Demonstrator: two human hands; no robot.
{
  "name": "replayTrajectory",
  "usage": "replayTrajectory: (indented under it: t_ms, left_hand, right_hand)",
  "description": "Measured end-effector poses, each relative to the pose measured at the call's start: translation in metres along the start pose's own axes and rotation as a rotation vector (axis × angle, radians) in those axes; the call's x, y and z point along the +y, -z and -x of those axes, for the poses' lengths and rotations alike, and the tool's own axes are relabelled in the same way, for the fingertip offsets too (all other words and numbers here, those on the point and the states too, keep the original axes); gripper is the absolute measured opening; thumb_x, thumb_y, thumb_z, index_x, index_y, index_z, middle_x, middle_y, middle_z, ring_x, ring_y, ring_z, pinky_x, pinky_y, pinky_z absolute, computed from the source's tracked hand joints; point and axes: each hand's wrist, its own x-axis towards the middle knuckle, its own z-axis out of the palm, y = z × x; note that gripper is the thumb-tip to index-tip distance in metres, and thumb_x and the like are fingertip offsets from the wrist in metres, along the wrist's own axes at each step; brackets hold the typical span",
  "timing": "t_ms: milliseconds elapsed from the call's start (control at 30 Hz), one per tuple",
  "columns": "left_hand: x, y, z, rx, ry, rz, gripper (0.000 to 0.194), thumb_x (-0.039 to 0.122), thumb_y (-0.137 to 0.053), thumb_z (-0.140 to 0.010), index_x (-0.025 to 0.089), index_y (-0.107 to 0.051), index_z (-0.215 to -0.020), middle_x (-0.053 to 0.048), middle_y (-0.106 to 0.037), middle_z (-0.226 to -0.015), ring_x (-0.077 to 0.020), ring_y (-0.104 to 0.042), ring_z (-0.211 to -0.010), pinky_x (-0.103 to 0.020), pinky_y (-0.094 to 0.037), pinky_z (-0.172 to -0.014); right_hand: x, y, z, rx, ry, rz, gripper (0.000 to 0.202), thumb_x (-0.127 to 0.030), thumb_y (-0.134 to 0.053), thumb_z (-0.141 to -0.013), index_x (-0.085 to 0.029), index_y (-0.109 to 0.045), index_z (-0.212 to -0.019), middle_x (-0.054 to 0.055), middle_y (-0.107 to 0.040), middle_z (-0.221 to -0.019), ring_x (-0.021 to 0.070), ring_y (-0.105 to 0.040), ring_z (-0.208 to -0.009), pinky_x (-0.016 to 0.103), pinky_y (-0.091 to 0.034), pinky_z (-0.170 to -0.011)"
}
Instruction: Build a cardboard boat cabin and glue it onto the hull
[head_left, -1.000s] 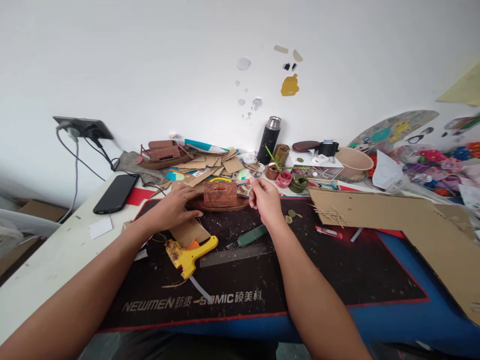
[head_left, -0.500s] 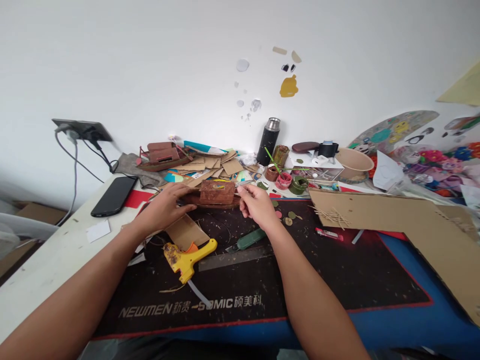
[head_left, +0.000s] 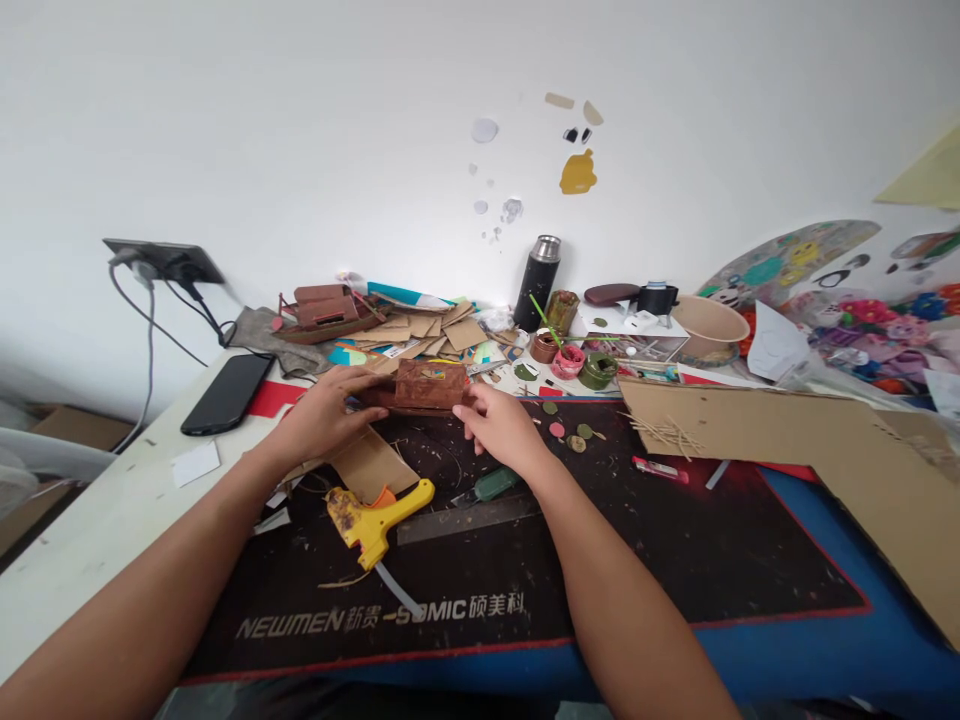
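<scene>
The boat [head_left: 424, 390] sits near the far edge of the mat [head_left: 675, 540], left of its middle. The left hand [head_left: 330, 408] is closed on its left end; the right hand [head_left: 501, 428] has come in to touch its right end, grip unclear, so the boat now seems steadied both ways. Nearer the front edge: glue gun [head_left: 373, 522], knife [head_left: 495, 484].

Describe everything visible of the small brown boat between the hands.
The small brown boat is a model, seemingly of painted cardboard, with a boxy cabin, an opening near its top, on a low hull. It looks level, crosswise near the back of the dark mat. The left hand holds its left end; the right hand touches the other, hiding the tips.
</scene>
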Motion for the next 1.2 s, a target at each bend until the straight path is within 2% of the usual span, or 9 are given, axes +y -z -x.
replayTrajectory:
  t_ms: [200,333,500,567,667,767,900,1033,1200]
  left_hand:
    - [0.004,-0.005,0.000,-0.033,-0.055,0.045,0.062,0.071,-0.061,-0.094,0.025,-0.074,-0.134,-0.014,-0.072,-0.137,-0.0365,-0.060,-0.134,-0.055,-0.047,-0.119]
    - [0.002,-0.008,0.000,-0.070,-0.053,0.047,0.060,0.067,-0.062,-0.095,0.026,-0.072,-0.136,-0.014,-0.072,-0.137,-0.0377,-0.058,-0.135,-0.057,-0.045,-0.120]
    - [0.004,-0.007,0.002,-0.037,-0.121,0.026,0.069,0.068,-0.066,-0.093,0.025,-0.064,-0.146,-0.015,-0.060,-0.154,-0.0386,-0.052,-0.144,-0.058,-0.040,-0.123]
    - [0.009,-0.006,0.001,-0.004,-0.139,-0.001,0.064,0.070,-0.067,-0.092,0.023,-0.068,-0.136,-0.015,-0.062,-0.149,-0.0382,-0.054,-0.139,-0.057,-0.042,-0.121]
    - [0.019,-0.009,-0.002,-0.024,-0.135,-0.046,0.050,0.070,-0.068,-0.092,0.023,-0.075,-0.110,-0.013,-0.071,-0.125,-0.0368,-0.059,-0.124,-0.055,-0.047,-0.113]
    - [0.029,-0.015,-0.005,-0.093,-0.171,-0.045,0.038,0.061,-0.069,-0.093,0.024,-0.075,-0.102,-0.011,-0.075,-0.115,-0.0353,-0.062,-0.117,-0.054,-0.049,-0.109]
    - [0.032,-0.021,-0.007,-0.112,-0.205,-0.009,0.027,0.045,-0.065,-0.098,0.025,-0.078,-0.110,-0.010,-0.079,-0.119,-0.0336,-0.067,-0.115,-0.054,-0.050,-0.108]
    - [0.028,-0.021,-0.005,-0.086,-0.166,-0.022,0.026,0.045,-0.067,-0.097,0.025,-0.079,-0.108,-0.010,-0.080,-0.115,-0.0337,-0.069,-0.113,-0.052,-0.052,-0.105]
    - [0.027,-0.022,-0.005,-0.087,-0.167,-0.029,0.023,0.044,-0.068,-0.097,0.025,-0.081,-0.100,-0.008,-0.082,-0.110,-0.0331,-0.070,-0.111,-0.050,-0.053,-0.102]
  right_hand:
    - [0.000,-0.008,0.001,-0.061,-0.005,0.091,0.023,-0.019,-0.069,-0.099,-0.024,-0.058,-0.079,-0.006,-0.067,-0.058,0.0125,-0.059,-0.039,0.025,-0.039,-0.049]
    - [0.000,-0.008,0.001,-0.035,0.038,0.156,0.031,-0.020,-0.068,-0.100,-0.025,-0.055,-0.072,-0.004,-0.062,-0.052,0.0139,-0.055,-0.041,0.027,-0.036,-0.051]
    - [0.001,-0.006,0.002,0.036,0.098,0.177,0.032,-0.023,-0.073,-0.098,-0.026,-0.058,-0.070,-0.003,-0.058,-0.051,0.0163,-0.053,-0.046,0.028,-0.033,-0.053]
    - [0.001,-0.006,0.002,0.041,0.104,0.226,0.032,-0.021,-0.072,-0.098,-0.026,-0.058,-0.069,-0.003,-0.058,-0.052,0.0168,-0.054,-0.047,0.029,-0.033,-0.054]
    - [0.000,-0.008,0.001,0.049,0.106,0.302,0.034,-0.020,-0.071,-0.099,-0.026,-0.057,-0.069,-0.002,-0.058,-0.052,0.0178,-0.055,-0.050,0.030,-0.033,-0.057]
    - [-0.005,-0.007,0.002,0.037,0.076,0.408,0.028,-0.024,-0.070,-0.101,-0.024,-0.062,-0.074,0.000,-0.062,-0.057,0.0197,-0.059,-0.056,0.031,-0.034,-0.059]
    - [-0.013,-0.001,0.003,-0.004,0.013,0.591,0.017,-0.030,-0.065,-0.106,-0.021,-0.073,-0.093,0.006,-0.075,-0.078,0.0229,-0.069,-0.076,0.031,-0.036,-0.065]
    - [-0.017,0.006,0.004,-0.032,0.002,0.679,0.017,-0.031,-0.063,-0.108,-0.021,-0.076,-0.103,0.008,-0.081,-0.098,0.0236,-0.072,-0.093,0.030,-0.039,-0.071]
    - [-0.015,0.006,0.004,-0.052,0.003,0.710,0.020,-0.031,-0.060,-0.109,-0.021,-0.076,-0.104,0.009,-0.081,-0.102,0.0233,-0.072,-0.094,0.030,-0.039,-0.072]
